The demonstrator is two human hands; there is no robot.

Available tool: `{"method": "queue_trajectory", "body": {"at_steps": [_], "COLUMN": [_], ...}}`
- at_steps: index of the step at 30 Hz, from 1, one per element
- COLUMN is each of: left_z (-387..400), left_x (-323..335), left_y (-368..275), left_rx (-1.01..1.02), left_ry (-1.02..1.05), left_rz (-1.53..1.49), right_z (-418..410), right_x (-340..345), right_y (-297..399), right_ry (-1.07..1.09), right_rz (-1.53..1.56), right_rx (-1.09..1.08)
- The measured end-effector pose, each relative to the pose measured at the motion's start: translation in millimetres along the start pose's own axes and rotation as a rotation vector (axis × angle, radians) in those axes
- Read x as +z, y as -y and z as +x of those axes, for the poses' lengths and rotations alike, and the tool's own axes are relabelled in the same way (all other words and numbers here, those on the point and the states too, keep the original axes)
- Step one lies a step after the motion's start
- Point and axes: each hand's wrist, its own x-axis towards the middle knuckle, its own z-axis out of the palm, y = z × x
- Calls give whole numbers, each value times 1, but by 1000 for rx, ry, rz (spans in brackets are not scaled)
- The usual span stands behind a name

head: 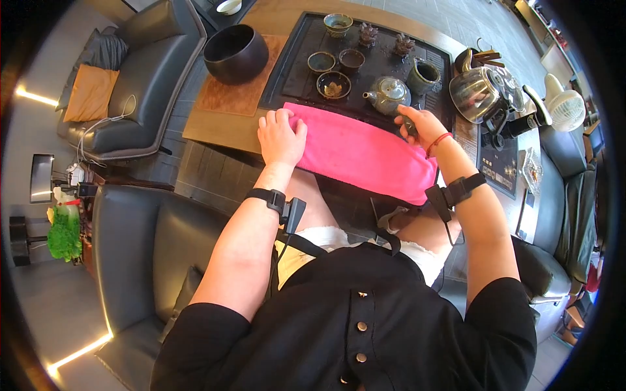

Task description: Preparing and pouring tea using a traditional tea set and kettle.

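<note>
My right hand (pixel 421 124) is closed around the side handle of a grey-green glazed teapot (pixel 389 93). The lidded pot is at the near right of a black tea tray (pixel 293 80), its spout pointing left. Resting at the left end of a folded pink towel (pixel 357 146) is my left hand (pixel 281 137), fingers slightly bent and thumb apart. That towel lies along the tray's near edge and hangs over the table's front. Left of the pot are a dark bowl with a gold leaf-like motif (pixel 333 87) and two small cups (pixel 321 62). A glazed pitcher (pixel 423 76) stands just behind the pot's right side.
Farther back on the tray are a footed bowl (pixel 338 24) and two small dark figurines (pixel 368 34). A large black bowl (pixel 235 54) sits on a brown mat at left. To the right are a glass kettle (pixel 474 93), a small fan (pixel 565 105) and a glass ashtray (pixel 532 168).
</note>
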Motion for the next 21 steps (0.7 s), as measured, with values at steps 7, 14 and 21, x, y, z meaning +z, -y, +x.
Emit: {"method": "queue_trajectory", "body": {"at_steps": [7,14,21], "left_z": [1,0,1], "left_x": [-2,-1,-3], "left_y": [-2,-2,-2], "left_rx": [6,11,16], "left_ry": [-9,-18,-12], "left_rz": [-1,-13,-1], "right_z": [13,82,90], "right_x": [-52,-98,-91], "right_y": [12,-13,17], "right_ry": [-341,-716,-439], "right_rz": [-430,-844,-534], "right_rx": [-128,-737,-452]}}
